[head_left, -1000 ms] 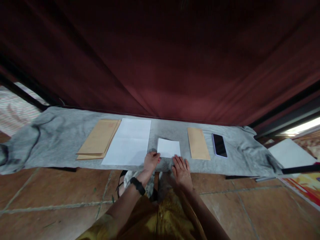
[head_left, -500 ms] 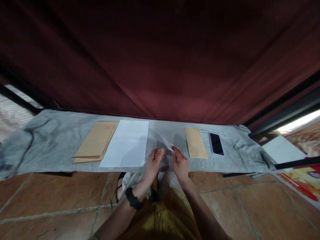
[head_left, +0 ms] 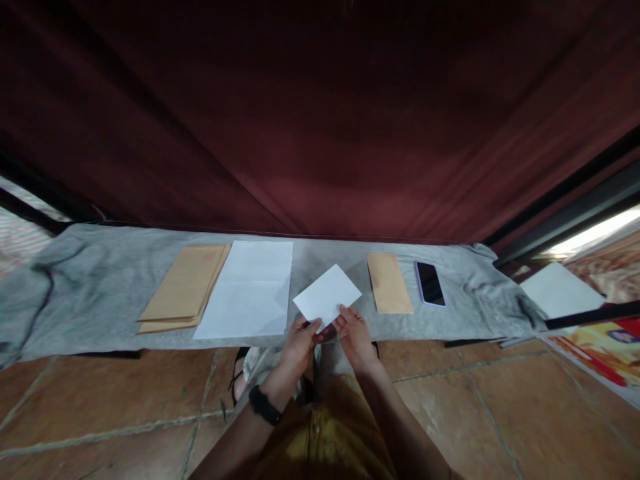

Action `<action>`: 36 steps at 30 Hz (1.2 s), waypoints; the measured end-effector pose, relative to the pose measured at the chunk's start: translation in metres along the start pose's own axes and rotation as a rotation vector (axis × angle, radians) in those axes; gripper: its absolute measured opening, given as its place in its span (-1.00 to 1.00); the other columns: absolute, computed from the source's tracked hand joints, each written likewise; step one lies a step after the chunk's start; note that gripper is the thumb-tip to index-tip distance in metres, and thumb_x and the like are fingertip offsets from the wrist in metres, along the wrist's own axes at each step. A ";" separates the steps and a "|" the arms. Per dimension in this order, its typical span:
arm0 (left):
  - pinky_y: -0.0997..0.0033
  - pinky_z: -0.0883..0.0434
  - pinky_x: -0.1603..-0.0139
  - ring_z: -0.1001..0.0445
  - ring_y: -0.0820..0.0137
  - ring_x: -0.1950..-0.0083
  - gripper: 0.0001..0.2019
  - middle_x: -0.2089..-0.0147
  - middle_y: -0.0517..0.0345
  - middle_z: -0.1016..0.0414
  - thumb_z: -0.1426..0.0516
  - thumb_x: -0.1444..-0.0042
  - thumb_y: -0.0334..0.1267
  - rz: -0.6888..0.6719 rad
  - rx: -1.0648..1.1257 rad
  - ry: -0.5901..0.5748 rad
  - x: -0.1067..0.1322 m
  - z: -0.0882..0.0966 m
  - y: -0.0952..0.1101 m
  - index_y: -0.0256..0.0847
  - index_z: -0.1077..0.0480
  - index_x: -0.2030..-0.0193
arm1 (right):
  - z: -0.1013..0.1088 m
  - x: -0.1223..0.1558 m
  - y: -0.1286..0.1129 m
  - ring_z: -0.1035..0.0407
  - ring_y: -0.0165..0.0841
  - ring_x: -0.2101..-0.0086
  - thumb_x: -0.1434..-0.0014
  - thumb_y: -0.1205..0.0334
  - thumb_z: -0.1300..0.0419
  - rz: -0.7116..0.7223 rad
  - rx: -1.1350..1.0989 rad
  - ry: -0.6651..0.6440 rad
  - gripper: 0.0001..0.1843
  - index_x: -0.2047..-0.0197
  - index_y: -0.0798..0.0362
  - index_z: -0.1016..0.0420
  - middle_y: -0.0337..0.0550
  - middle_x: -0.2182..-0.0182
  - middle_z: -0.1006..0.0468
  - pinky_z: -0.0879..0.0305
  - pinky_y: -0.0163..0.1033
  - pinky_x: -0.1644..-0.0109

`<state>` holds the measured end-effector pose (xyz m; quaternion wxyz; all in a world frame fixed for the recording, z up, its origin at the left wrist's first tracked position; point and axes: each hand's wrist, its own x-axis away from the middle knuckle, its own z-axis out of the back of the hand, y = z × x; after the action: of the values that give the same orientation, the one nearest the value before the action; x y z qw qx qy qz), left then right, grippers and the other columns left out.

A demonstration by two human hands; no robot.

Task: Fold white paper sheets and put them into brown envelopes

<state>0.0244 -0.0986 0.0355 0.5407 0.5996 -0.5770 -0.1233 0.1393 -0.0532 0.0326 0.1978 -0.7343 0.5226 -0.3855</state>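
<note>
A small white rectangle of paper (head_left: 327,293), apparently folded, is held tilted above the cloth in both hands. My left hand (head_left: 301,343) pinches its near left corner, thumb on top. On the near right edge, my right hand (head_left: 354,331) grips it with the thumb over the face. To the left lie white paper sheets (head_left: 245,290) in a flat stack, beside several brown envelopes (head_left: 183,283). A single brown envelope (head_left: 391,283) rests to the right of my right hand.
A phone with a pale purple case (head_left: 430,283) lies right of the single envelope. Grey cloth (head_left: 475,293) covers the narrow table. A dark red curtain (head_left: 320,133) hangs behind it. Past the right end are a white panel (head_left: 560,290) and a dark metal bar (head_left: 595,317).
The white paper, seen edge-on before in my right hand, now shows its broad face. My left hand, formerly apart from it, has closed on its corner.
</note>
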 end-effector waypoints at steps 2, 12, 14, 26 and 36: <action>0.46 -0.39 0.44 -0.48 0.43 0.45 -0.58 0.33 0.10 -0.61 -0.38 0.18 -0.12 -0.056 -0.163 0.008 -0.006 0.007 0.004 -0.28 -0.53 0.17 | 0.009 -0.004 -0.003 -0.57 -0.33 0.23 0.01 0.19 -0.44 -0.013 0.047 0.043 -0.78 0.32 -0.01 -0.50 -0.18 0.27 -0.67 -0.51 -0.21 0.06; 0.44 -0.39 0.44 -0.51 0.36 0.40 -0.62 0.32 0.13 -0.61 -0.27 0.06 -0.17 -0.203 -0.537 -0.027 -0.042 0.024 0.022 -0.26 -0.47 0.08 | 0.051 -0.016 -0.019 -0.44 -0.40 0.53 0.09 -0.20 -0.39 -0.066 0.492 0.076 -0.52 0.38 0.05 -0.46 -0.17 0.45 -0.60 -0.45 -0.28 0.43; 0.42 -0.41 0.41 -0.52 0.34 0.39 -0.62 0.35 0.16 -0.58 -0.26 0.02 -0.19 -0.226 -0.608 -0.006 -0.049 0.026 0.021 -0.25 -0.45 0.04 | 0.055 -0.017 -0.017 -0.41 -0.40 0.56 0.06 -0.25 -0.32 -0.068 0.575 0.072 -0.50 0.39 0.06 -0.46 -0.15 0.48 -0.58 -0.41 -0.27 0.49; 0.11 -0.48 -0.04 -0.54 0.16 0.02 -0.64 0.02 -0.08 -0.52 -0.05 -0.31 -0.18 -0.599 -1.198 0.207 -0.039 0.028 0.004 -0.22 -0.36 -0.19 | 0.065 -0.028 -0.015 -0.26 -0.42 0.71 -0.21 -0.06 -0.12 0.001 0.981 0.038 -0.63 0.49 0.02 -0.42 -0.29 0.68 -0.41 -0.14 -0.33 0.65; -0.09 -0.22 -0.43 -0.09 0.10 -0.51 -0.47 -0.46 -0.17 -0.19 0.00 -0.35 -0.19 -0.950 -1.605 -0.261 -0.007 0.000 -0.044 -0.27 -0.13 -0.42 | 0.062 -0.037 -0.031 -0.30 -0.42 0.67 -0.25 0.04 -0.11 0.083 1.234 0.084 -0.63 0.55 -0.03 -0.43 -0.28 0.70 -0.43 -0.16 -0.34 0.54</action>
<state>0.0471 -0.1033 -0.0029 0.6163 0.2018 -0.0706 -0.7579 0.2005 -0.0146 0.0020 0.5801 -0.4477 0.2388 -0.6372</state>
